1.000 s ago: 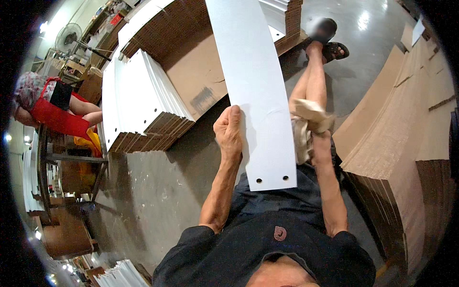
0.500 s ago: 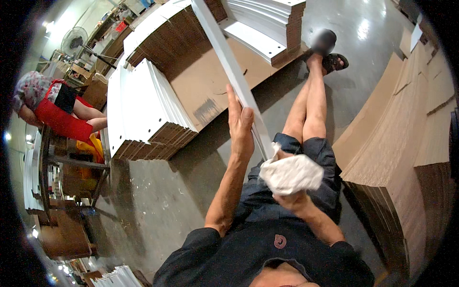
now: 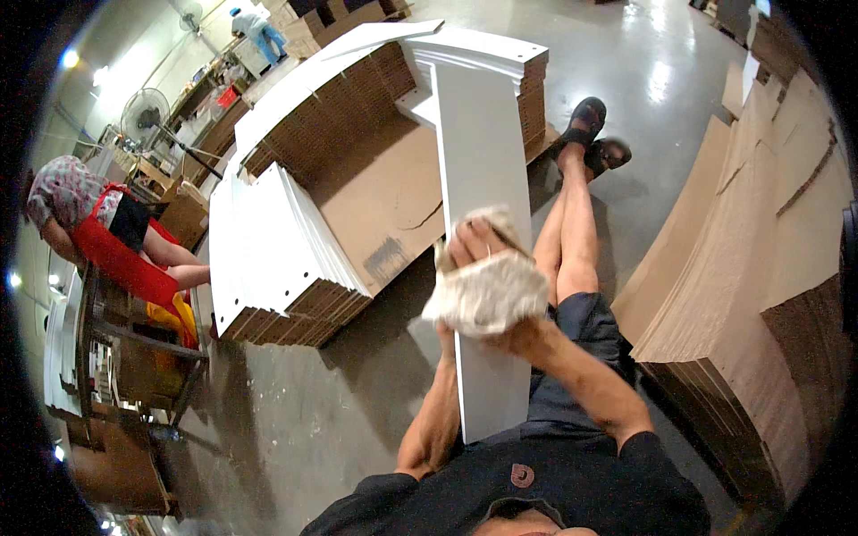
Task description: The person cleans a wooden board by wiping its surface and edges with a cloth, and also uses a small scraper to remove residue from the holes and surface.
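Note:
A long white board (image 3: 487,170) rises from my lap, its broad face turned toward me. My right hand (image 3: 476,243) holds a crumpled off-white cloth (image 3: 492,295) against that face. Its fingers curl over the top of the cloth, and motion blurs it slightly. At the board's left edge my left hand (image 3: 444,336) holds the board from behind. The cloth and board hide most of its fingers. Just beyond, to the left, stands a stack of white boards (image 3: 268,255) with small dark holes.
More white boards (image 3: 474,43) are stacked around a brown cardboard sheet (image 3: 371,201). Tall brown sheets (image 3: 706,295) stand close on my right. A person in a red apron (image 3: 125,250) bends over a bench at the left, near a standing fan (image 3: 143,114). Another person (image 3: 259,34) works far back.
The board has turned from edge-on to show its broad face. My right hand has brought the cloth up and left onto it. My left hand has gone mostly out of sight behind it.

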{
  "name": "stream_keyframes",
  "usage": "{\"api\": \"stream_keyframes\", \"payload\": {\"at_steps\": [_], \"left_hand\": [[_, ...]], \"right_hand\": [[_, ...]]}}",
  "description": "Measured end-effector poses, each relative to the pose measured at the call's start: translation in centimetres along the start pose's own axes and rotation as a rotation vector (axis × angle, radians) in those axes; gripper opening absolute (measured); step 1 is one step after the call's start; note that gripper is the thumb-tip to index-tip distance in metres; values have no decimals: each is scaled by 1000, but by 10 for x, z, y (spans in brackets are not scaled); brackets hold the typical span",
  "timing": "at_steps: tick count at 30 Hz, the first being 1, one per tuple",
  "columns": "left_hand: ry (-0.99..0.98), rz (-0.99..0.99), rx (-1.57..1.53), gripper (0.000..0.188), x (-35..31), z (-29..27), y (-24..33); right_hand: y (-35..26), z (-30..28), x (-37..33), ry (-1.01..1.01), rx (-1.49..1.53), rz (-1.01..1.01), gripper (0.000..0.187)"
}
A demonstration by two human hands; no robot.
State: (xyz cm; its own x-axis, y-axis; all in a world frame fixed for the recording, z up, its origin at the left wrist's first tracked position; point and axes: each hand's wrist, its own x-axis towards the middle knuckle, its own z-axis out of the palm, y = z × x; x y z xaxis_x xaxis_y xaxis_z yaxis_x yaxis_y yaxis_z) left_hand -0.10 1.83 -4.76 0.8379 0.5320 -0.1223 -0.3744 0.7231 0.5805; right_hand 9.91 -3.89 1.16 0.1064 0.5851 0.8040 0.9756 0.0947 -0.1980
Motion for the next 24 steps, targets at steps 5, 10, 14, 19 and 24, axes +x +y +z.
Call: {"api": "stream_keyframes", "payload": {"at_steps": [5,10,14,19,24], "left_hand": [[-386,-109,11,99,-3,4,-7],[-397,-94,117,104,-8,24,-6],[-2,23,201,96,-6,22,2],[-325,299,96,90,46,45,29],[-322,396,42,101,63,20,76]], "right_hand": [[89,-11,97,87,-119,98,44],[131,-35,132,28,-58,320,41],[76,-17,56,29,29,142,41],[-20,1,-127,-70,89,-119,41],[-16,-37,-194,-239,-17,21,33]]}}
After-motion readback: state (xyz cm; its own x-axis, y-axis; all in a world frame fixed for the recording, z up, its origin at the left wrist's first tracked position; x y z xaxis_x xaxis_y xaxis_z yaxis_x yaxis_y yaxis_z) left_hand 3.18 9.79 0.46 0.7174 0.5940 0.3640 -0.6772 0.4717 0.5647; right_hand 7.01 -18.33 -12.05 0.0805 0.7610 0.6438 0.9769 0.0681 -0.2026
